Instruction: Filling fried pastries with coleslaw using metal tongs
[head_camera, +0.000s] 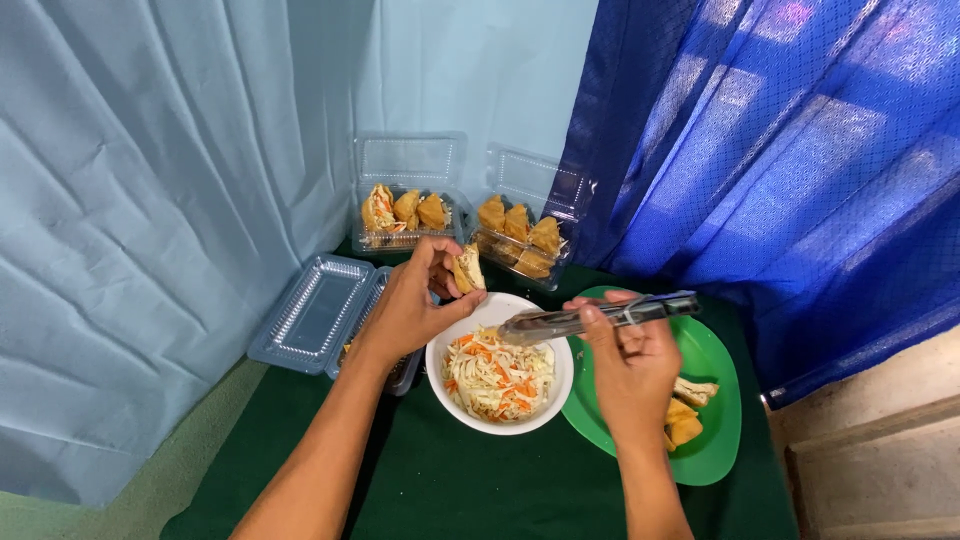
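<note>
My left hand (415, 300) holds a fried tofu pocket (467, 270) above the far rim of a white bowl (440, 385) filled with shredded cabbage and carrot (498, 378). In my right hand (632, 360) are metal tongs (580, 320), their tips reaching over the shredded filling toward the pocket. Under that hand lies a green plate (715, 440) with a few fried tofu pieces (686, 412).
Two open clear plastic boxes (405, 222) (520, 245) with stuffed tofu stand at the back. Another open clear box (315, 315) lies at the left under my forearm. A dark green cloth (480, 480) covers the table. Light blue and dark blue curtains hang around.
</note>
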